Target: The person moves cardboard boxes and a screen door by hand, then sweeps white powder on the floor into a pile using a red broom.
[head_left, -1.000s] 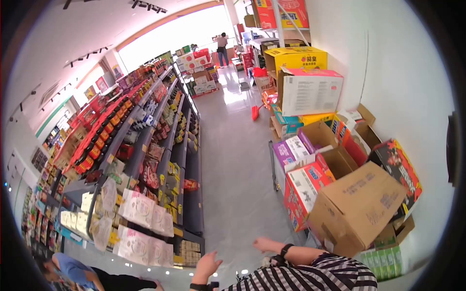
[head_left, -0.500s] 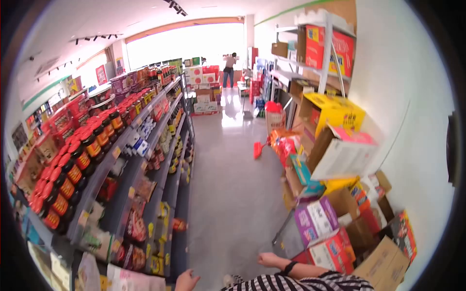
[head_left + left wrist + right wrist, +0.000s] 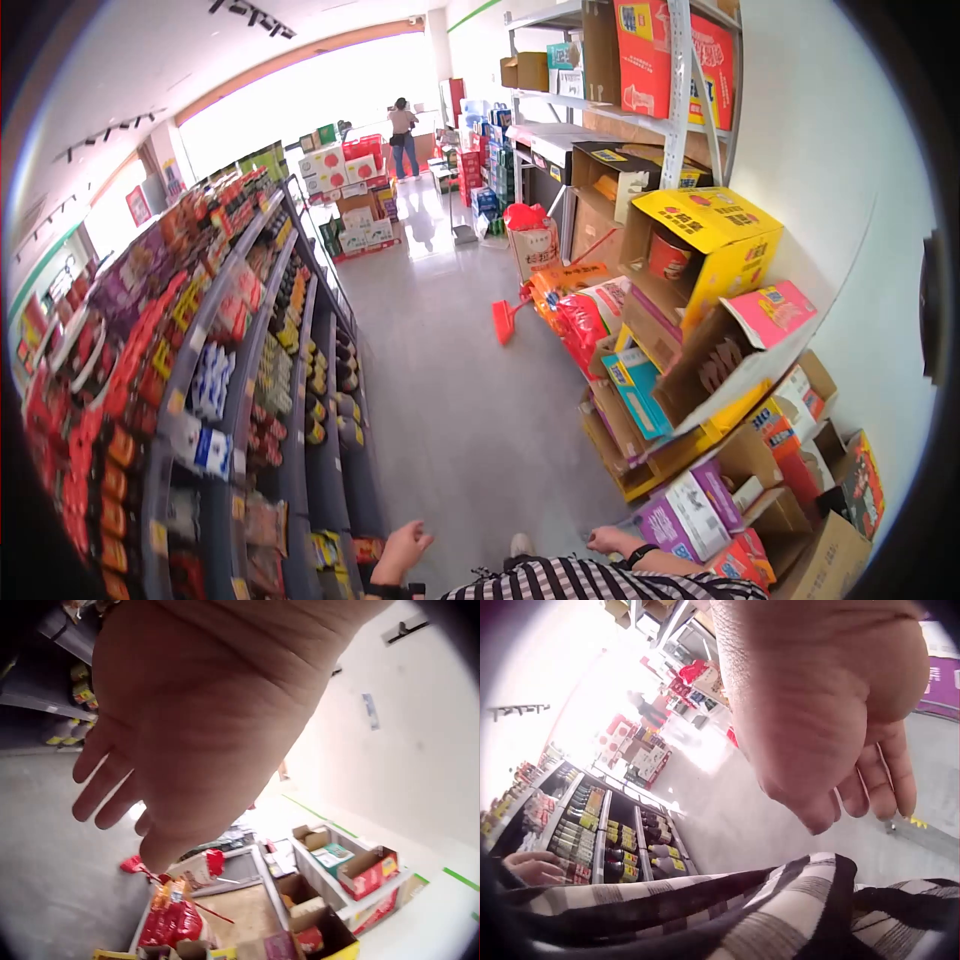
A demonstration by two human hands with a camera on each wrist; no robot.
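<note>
My left hand (image 3: pixel 403 550) is held out low in front of me, near the stocked shelves on the left, with nothing in it. In the left wrist view its fingers (image 3: pixel 101 787) extend loosely over the floor. The right hand (image 3: pixel 612 541) hangs low beside the purple carton (image 3: pixel 690 515), also holding nothing. Its fingers (image 3: pixel 877 780) are relaxed in the right wrist view, the carton showing at that view's right edge. Between the hands, one of my shoes (image 3: pixel 521 544) shows on the grey floor.
A shelf unit (image 3: pixel 225 330) of jars and packets lines the left. Open cartons, including a yellow one (image 3: pixel 735 225), are piled along the right wall under a metal rack (image 3: pixel 677 110). A red dustpan or broom head (image 3: pixel 503 322) lies on the aisle floor (image 3: pixel 450 400). A person (image 3: pixel 402 135) stands far ahead.
I have moved forward along the aisle, past the white packs and large brown carton. The yellow carton and red floor tool appear closer. Both hands stay low and empty.
</note>
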